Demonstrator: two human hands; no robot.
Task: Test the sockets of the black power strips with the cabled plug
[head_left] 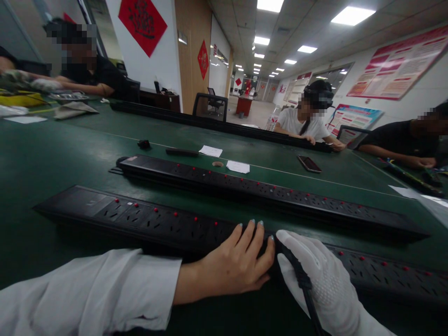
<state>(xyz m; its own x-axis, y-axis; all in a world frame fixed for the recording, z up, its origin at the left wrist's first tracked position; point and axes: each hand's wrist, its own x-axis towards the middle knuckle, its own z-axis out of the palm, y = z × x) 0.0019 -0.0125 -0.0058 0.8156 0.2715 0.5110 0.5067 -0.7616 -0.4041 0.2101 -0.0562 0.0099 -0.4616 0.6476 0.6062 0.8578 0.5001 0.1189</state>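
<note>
A long black power strip [140, 219] with red switches lies across the green table right in front of me. My bare left hand [236, 263] rests flat on top of it, fingers stretched out and close together. My right hand [320, 280], in a white glove, lies on the strip beside the left hand. A thin black tool or cable [304, 284] runs under its fingers; its tip is hidden and I cannot make out what it is. A second long power strip [252, 189] lies parallel just behind the first.
A phone [309, 164], two paper slips [238, 166], a small round hole [217, 164] and small black items lie mid-table. Another long black strip [196, 122] runs along the far side. Three other people sit around the table [52, 158], arms on it. Papers lie at right.
</note>
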